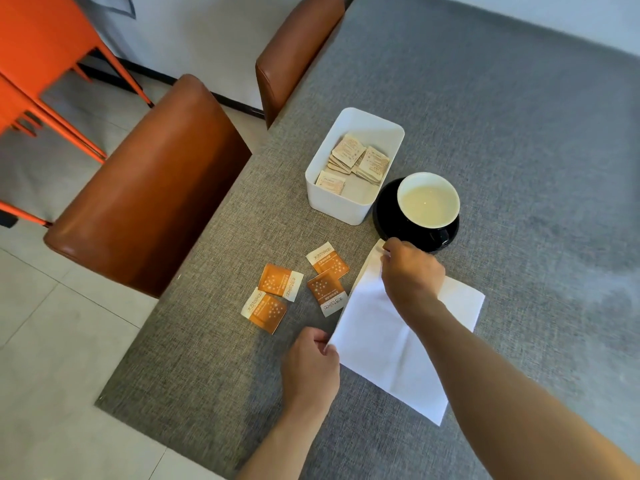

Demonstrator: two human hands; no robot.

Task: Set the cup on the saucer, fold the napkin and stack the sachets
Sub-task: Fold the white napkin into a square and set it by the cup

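Both hands on white napkin (388, 327), flat on grey bench (519, 133): left hand (311, 365) pinches near corner, right hand (412, 275) pinches far corner by saucer (384, 216). Cup (428, 202) sits on saucer. Four orange sachets (294, 285) loose, left of napkin.

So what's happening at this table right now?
A person is folding a white napkin on the grey table. The left hand pinches its near corner and the right hand pinches the far corner. The cup already sits on the black saucer. Four orange sachets lie loose, two overlapping, not yet stacked. A white box holds more packets.
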